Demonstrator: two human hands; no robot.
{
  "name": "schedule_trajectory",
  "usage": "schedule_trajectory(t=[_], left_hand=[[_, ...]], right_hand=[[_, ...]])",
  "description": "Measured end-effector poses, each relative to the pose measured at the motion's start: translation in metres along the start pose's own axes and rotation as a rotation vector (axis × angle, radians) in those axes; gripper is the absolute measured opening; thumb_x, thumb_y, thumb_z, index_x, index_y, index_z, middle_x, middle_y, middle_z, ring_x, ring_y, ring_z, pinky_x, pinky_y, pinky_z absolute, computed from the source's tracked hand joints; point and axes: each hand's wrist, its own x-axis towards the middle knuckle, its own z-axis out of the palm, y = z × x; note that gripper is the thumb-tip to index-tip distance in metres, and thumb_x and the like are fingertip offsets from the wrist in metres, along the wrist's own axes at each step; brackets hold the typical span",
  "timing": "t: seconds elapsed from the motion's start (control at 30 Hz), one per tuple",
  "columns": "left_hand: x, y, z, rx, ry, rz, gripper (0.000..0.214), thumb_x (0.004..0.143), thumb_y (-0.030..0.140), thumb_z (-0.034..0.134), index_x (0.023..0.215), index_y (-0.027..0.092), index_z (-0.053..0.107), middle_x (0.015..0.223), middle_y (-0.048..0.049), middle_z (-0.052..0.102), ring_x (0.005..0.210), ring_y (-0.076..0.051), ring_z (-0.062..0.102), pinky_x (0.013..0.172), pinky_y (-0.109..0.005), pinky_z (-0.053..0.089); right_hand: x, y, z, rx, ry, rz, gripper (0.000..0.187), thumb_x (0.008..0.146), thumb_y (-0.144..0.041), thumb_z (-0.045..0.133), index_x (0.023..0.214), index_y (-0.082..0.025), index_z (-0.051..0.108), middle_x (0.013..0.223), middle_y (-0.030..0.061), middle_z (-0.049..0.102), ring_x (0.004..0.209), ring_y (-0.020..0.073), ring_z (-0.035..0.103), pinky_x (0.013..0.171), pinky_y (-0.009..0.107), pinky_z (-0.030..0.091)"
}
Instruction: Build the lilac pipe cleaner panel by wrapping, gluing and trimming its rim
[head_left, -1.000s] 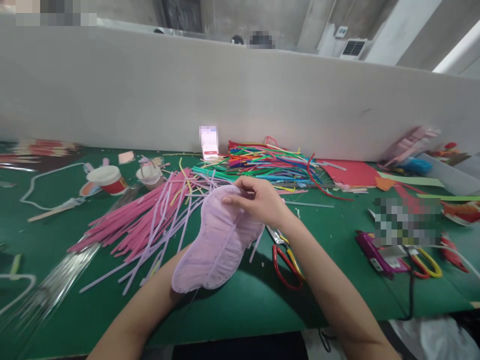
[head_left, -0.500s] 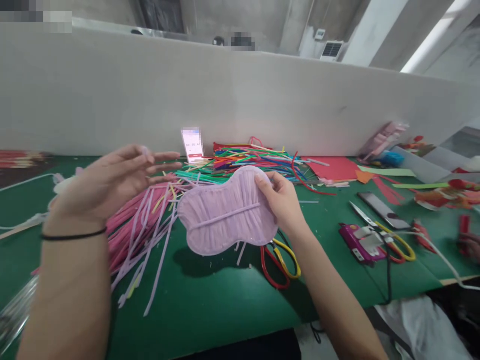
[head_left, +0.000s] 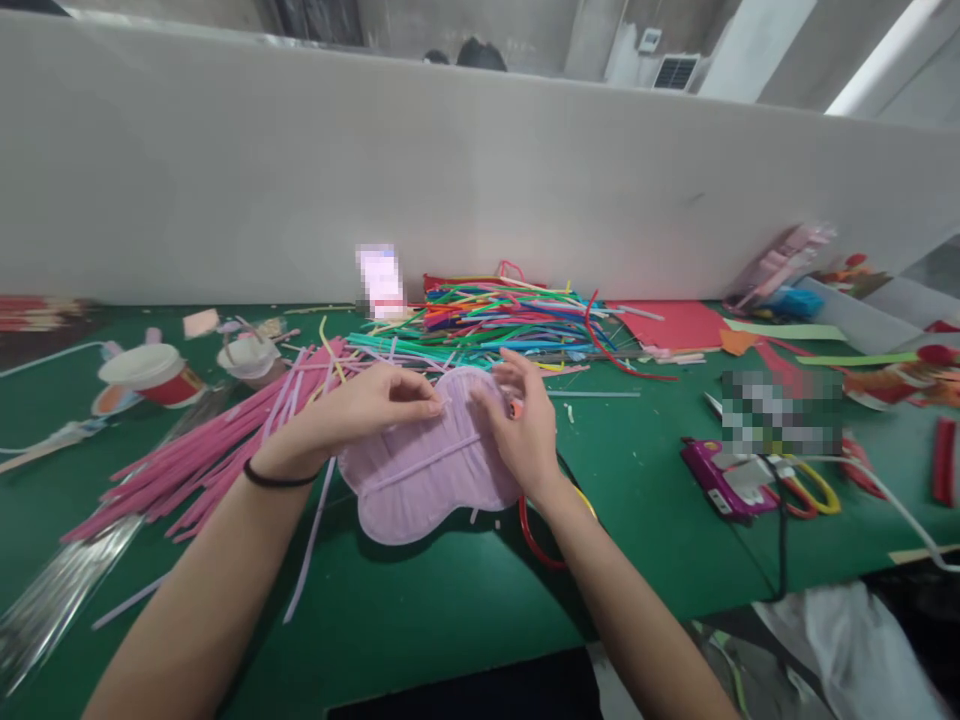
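Note:
Held above the green table is a lilac, wavy-edged panel (head_left: 416, 495) that looks built from fuzzy pipe cleaners, with one strip running slantwise across its ribbed face. My right hand (head_left: 521, 420) grips its right end, thumb on the near face and fingers raised behind. At the upper edge, my left hand (head_left: 386, 400) closes thumb and forefinger together against the panel; whether a small piece sits between these fingertips is hidden. Beneath my right wrist, red-and-yellow-handled scissors (head_left: 534, 540) lie partly covered. Loose lilac pipe cleaners (head_left: 319, 545) are left of the panel.
Pink pipe cleaners (head_left: 202, 460) lie bundled at left, near a lidded paper cup (head_left: 154, 375). A multicoloured pipe-cleaner heap (head_left: 495, 325) is at the back by a blurred phone (head_left: 381, 283). A purple power strip (head_left: 720, 485) with cables and red paper (head_left: 667, 325) are at right.
My left hand has come down and right from the air to the panel's upper edge. The panel has moved slightly left and down, and my right hand has shifted left with it.

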Motion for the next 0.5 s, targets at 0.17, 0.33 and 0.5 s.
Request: schedule_trajectory(t=[0.17, 0.33, 0.5], left_hand=[[-0.0013, -0.0014, -0.0027, 0.029, 0.107, -0.060, 0.032, 0.077, 0.054, 0.069, 0.082, 0.024, 0.076, 0.084, -0.0007, 0.074, 0.083, -0.021, 0.064, 0.074, -0.028, 0.046], [-0.0018, 0.0013, 0.0004, -0.026, 0.046, -0.017, 0.033, 0.079, 0.054, 0.067, 0.084, 0.023, 0.077, 0.086, -0.0011, 0.074, 0.085, -0.021, 0.064, 0.077, -0.029, 0.047], [0.0004, 0.0023, 0.0055, -0.018, 0.052, -0.017, 0.033, 0.078, 0.053, 0.067, 0.083, 0.023, 0.077, 0.084, -0.0015, 0.074, 0.082, -0.020, 0.064, 0.075, -0.029, 0.047]], right_hand=[[-0.0054, -0.0029, -0.0036, -0.347, -0.002, -0.321, 0.012, 0.089, -0.036, 0.069, 0.099, -0.034, 0.076, 0.139, 0.0045, 0.053, 0.140, 0.0292, 0.039, 0.114, 0.056, 0.033], [-0.0072, -0.0037, -0.0023, -0.358, -0.026, -0.392, 0.012, 0.090, -0.035, 0.068, 0.096, -0.038, 0.078, 0.144, 0.0011, 0.049, 0.143, 0.0301, 0.031, 0.114, 0.058, 0.031], [-0.0107, -0.0053, 0.0015, -0.430, -0.002, -0.427, 0.011, 0.092, -0.032, 0.064, 0.090, -0.034, 0.075, 0.141, 0.0003, 0.054, 0.144, 0.0305, 0.029, 0.113, 0.057, 0.031]])
